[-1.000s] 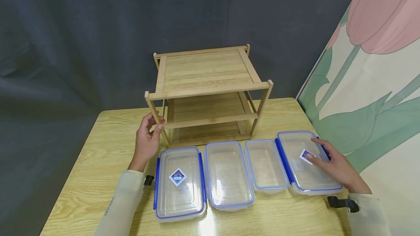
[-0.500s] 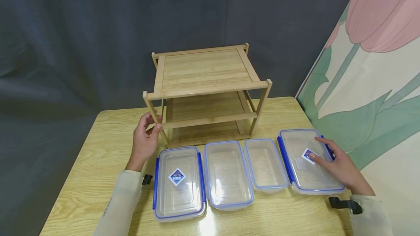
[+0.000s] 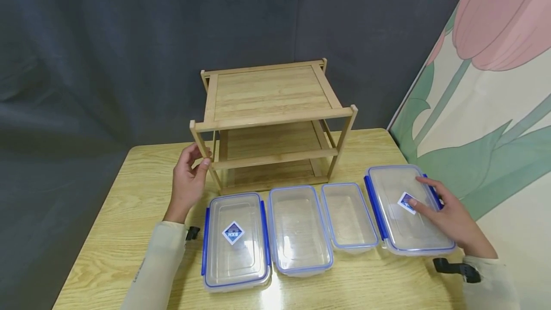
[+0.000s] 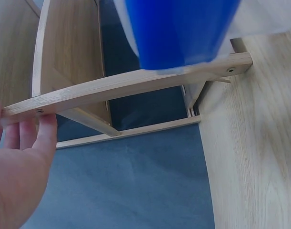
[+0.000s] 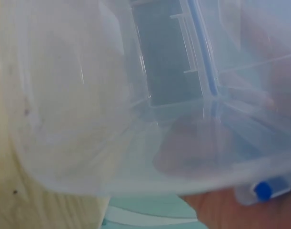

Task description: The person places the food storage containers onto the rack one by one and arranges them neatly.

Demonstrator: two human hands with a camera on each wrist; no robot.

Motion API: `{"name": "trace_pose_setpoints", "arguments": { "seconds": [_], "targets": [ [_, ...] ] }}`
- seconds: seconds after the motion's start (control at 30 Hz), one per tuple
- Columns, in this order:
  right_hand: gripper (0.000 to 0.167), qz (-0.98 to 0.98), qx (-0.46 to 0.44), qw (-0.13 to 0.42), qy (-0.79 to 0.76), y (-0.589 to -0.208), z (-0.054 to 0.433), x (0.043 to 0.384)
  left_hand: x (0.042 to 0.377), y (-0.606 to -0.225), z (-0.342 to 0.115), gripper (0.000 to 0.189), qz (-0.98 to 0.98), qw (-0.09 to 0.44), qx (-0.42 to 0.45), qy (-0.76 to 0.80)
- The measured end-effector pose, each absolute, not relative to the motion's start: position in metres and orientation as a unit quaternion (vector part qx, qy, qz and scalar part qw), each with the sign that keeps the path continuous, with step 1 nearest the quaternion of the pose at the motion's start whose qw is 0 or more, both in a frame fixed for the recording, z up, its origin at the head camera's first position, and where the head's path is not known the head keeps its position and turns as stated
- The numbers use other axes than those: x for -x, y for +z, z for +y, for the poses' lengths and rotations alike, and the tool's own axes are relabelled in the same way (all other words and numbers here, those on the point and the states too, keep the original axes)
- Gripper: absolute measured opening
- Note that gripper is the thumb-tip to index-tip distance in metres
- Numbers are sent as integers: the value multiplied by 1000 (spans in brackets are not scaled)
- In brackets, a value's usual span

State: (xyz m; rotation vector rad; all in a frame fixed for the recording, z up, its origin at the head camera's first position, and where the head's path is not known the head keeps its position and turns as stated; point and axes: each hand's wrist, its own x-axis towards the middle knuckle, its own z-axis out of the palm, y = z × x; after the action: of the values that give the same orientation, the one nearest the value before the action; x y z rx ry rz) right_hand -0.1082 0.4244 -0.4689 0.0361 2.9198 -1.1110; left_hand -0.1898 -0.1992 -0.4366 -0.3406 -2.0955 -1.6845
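My left hand (image 3: pixel 187 183) holds the front left leg of a wooden shelf rack (image 3: pixel 275 92). In the left wrist view, the thumb and fingers close around that leg (image 4: pixel 112 90). To the right, my right hand (image 3: pixel 452 219) grips a clear food container (image 3: pixel 400 236) by its right side, thumb on the lid near a blue diamond label (image 3: pixel 406 202). Through its see-through wall (image 5: pixel 78 95), in the right wrist view, the blurred shape of fingers shows. Blue latches (image 3: pixel 375 209) run along its left side.
Left of the held container stand two clear open containers, one small (image 3: pixel 350 219) and one larger (image 3: pixel 301 233). A lidded container (image 3: pixel 236 257) with blue latches is leftmost. A dark curtain (image 3: pixel 150 51) hangs behind the wooden table (image 3: pixel 116 233); a tulip-printed panel (image 3: pixel 495 133) is at right.
The right container's far end has risen and shifted slightly right and away, along with my right hand. My left hand has moved slightly left and up along the rack's leg.
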Motion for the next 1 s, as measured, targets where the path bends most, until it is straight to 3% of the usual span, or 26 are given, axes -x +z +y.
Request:
{"name": "trace_pose_setpoints", "arguments": {
  "seconds": [1.0],
  "targets": [
    [71, 893, 1, 20, -451, -403, 395, 86, 190, -438, -197, 36, -757, 215, 121, -605]
  ]
}}
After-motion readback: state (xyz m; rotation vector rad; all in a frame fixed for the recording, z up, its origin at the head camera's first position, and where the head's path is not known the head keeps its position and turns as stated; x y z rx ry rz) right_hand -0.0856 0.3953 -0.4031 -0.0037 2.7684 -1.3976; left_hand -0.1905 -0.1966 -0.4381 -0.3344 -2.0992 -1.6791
